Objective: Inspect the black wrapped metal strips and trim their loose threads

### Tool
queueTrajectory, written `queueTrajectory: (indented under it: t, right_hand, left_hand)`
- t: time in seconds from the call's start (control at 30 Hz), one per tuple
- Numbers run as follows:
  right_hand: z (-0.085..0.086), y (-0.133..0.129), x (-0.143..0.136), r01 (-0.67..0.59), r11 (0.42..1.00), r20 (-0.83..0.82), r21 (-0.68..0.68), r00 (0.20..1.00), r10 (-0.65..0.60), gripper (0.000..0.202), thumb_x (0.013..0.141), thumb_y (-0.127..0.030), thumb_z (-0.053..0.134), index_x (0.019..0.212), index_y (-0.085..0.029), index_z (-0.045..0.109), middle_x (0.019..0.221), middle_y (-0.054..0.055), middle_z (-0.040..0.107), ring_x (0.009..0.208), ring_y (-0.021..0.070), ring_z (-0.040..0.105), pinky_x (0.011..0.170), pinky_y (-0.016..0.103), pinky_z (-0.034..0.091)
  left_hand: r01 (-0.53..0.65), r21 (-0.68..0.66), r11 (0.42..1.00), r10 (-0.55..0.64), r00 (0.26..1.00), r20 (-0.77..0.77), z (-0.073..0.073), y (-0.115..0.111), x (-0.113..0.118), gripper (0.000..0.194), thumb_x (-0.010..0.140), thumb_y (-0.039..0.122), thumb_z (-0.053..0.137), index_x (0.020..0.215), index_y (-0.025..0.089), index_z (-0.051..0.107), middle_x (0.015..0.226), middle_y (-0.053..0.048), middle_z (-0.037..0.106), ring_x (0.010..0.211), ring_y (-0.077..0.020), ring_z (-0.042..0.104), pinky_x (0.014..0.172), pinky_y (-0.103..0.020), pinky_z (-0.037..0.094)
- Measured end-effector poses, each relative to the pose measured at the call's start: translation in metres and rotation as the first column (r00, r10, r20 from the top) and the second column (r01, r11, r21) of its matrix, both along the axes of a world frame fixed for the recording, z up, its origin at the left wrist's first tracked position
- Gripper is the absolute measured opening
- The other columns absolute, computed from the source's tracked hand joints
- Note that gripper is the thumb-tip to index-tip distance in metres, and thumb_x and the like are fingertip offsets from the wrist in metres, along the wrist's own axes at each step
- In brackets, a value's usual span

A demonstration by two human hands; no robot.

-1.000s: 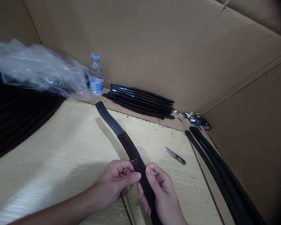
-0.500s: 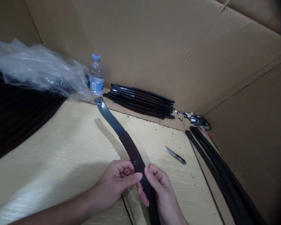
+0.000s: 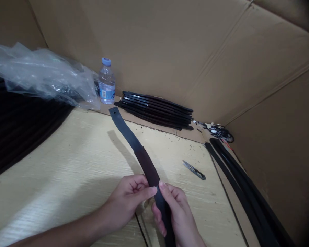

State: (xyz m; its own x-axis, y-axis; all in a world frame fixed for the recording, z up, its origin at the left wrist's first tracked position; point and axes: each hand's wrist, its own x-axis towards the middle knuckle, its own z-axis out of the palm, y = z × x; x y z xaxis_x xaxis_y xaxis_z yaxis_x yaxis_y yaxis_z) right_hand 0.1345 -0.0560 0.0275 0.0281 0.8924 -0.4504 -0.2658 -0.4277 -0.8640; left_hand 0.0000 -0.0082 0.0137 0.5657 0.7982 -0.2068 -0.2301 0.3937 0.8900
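Both hands pinch one long, dark, gently curved strip point(image 3: 127, 132) that rises from the bottom edge toward the back. Its far end is bare, grey-black and smooth, with a small hole near the tip. Farther down, a dark brown sleeve point(image 3: 148, 166) wraps the strip and lies fairly flat. My left hand point(image 3: 130, 197) is closed on the strip's left edge, thumb on top at the sleeve's lower part. Opposite it, my right hand point(image 3: 177, 209) grips the right edge, thumb on top and fingers curled beneath. The strip's near end runs out of view.
Thread snips point(image 3: 194, 169) lie right of the hands. A stack of dark strips point(image 3: 157, 109), a water bottle point(image 3: 107, 82) and clear plastic bags point(image 3: 48, 79) line the back. Dark material point(image 3: 20, 127) covers the left; long black strips point(image 3: 237, 181) lie right. Cardboard walls point(image 3: 154, 44) enclose the table.
The ridged wrinkles in the sleeve just above my thumbs have flattened out. The strip's far end has shifted slightly right and lost its shine. Both hands keep their grip.
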Motion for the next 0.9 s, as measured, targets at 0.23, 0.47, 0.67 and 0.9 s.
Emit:
queueTrajectory:
  t: [0.23,0.47,0.67,0.9]
  right_hand:
    - [0.001,0.003,-0.004,0.012,1.000,-0.028,-0.011,1.000,-0.012,0.044,0.084,-0.052,0.053,0.060,-0.016,0.049,0.039,-0.004,0.049,0.027,0.0036,0.034,0.026,0.013,0.025]
    - [0.007,0.001,0.003,0.011,0.986,-0.051,0.164,0.999,-0.002,0.036,0.085,-0.044,0.058,0.065,-0.018,0.043,0.057,-0.001,0.060,0.044,0.0065,0.046,0.044,0.018,0.036]
    - [0.011,0.000,0.011,-0.040,0.984,0.002,0.175,0.999,0.040,0.026,0.074,-0.033,0.074,0.092,-0.017,0.061,0.065,-0.003,0.060,0.059,0.0078,0.051,0.057,0.018,0.039]
    - [0.013,0.005,0.014,-0.064,0.989,0.009,0.135,0.998,0.063,0.021,0.060,-0.019,0.083,0.071,-0.016,0.064,0.065,-0.004,0.064,0.061,0.0081,0.055,0.060,0.018,0.043]
  left_hand:
    - [0.038,-0.064,0.997,-0.033,0.996,0.078,-0.002,-0.001,0.000,0.025,0.078,0.036,0.064,0.067,0.016,0.053,0.054,0.000,0.060,0.051,-0.0149,0.059,0.053,-0.027,0.045]
    - [0.026,-0.075,0.997,-0.004,0.959,0.282,-0.007,0.000,0.004,0.020,0.085,0.027,0.057,0.071,0.016,0.048,0.060,-0.003,0.065,0.053,-0.0161,0.062,0.055,-0.028,0.046]
    - [-0.005,-0.035,0.999,0.015,0.954,0.301,-0.010,-0.001,0.003,0.018,0.073,0.025,0.072,0.080,0.014,0.060,0.072,-0.001,0.064,0.067,-0.0148,0.061,0.064,-0.026,0.047]
    - [0.027,-0.052,0.998,-0.012,0.962,0.273,-0.010,0.001,0.003,0.021,0.073,0.020,0.071,0.093,0.016,0.068,0.078,-0.002,0.067,0.074,-0.0146,0.060,0.069,-0.024,0.044]
